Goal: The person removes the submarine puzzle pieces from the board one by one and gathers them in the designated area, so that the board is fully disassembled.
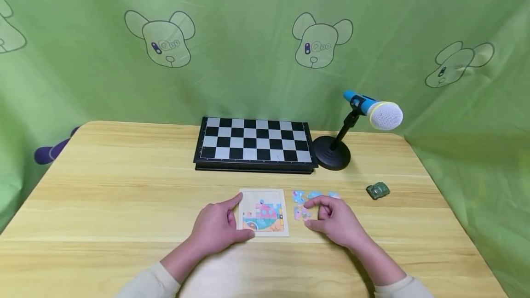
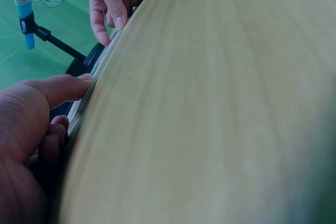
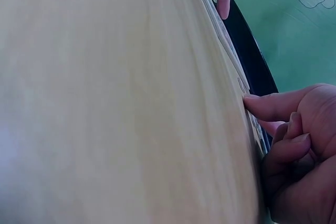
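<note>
A square jigsaw board with a pale rim lies flat on the table. Pink, teal and orange pieces fill its lower and right parts; bare backing shows at upper left. My left hand grips the board's left side, index finger at the top corner and thumb at the bottom edge. To the right of the board, my right hand pinches a pink puzzle piece at table level between thumb and index finger. Several blue loose pieces lie just beyond it, partly hidden by that hand. Both wrist views show the board only edge-on.
A folded chessboard lies behind the jigsaw. Beside it a blue toy microphone stands on a round black base. A small green toy car sits at right on the wooden table. Green curtain surrounds the back.
</note>
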### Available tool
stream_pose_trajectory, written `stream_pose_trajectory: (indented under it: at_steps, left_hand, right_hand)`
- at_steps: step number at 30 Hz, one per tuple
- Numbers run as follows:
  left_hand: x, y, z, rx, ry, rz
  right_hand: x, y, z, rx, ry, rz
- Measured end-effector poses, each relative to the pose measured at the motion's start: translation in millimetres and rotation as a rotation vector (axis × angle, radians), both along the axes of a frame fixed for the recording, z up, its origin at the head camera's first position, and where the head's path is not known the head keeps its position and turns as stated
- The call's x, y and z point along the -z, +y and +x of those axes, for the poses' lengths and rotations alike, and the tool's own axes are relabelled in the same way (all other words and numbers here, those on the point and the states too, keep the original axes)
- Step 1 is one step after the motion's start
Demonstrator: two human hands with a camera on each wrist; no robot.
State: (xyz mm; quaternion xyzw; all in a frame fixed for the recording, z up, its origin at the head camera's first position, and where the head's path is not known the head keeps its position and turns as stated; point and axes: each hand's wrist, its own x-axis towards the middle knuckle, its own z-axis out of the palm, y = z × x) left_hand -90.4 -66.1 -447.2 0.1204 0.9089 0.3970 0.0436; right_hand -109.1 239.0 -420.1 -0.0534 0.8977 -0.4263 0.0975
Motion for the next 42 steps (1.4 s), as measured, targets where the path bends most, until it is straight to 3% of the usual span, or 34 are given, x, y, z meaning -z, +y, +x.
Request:
stream_pose_trajectory:
  at_steps: [5,17,26,33,42]
  left_hand:
    - [-0.6,0.0,0.3,-0.002,-0.002,-0.002]
    - [-0.6,-0.7,0.2,0.003,-0.009,-0.017]
    - [1.6,-0.8,-0.4,0.006,0.007,-0.009]
    - [1.2,-1.4,-0.7,0.007,0.009,-0.007]
    - [-0.1,-1.1,-1.4,0.008,0.002,-0.023]
  right_hand:
    - [1.5,-8,1.6,-0.003,0.019,-0.056]
    - [4.9,-57,-3.2,-0.119,-0.035,-0.153]
    - [7.8,-84,-8.7,-0.172,-0.064,-0.105]
    - [3.4,-94,-7.7,-0.119,-0.07,-0.012]
    - [-0.3,-96,-6.9,-0.096,-0.111,-0.006]
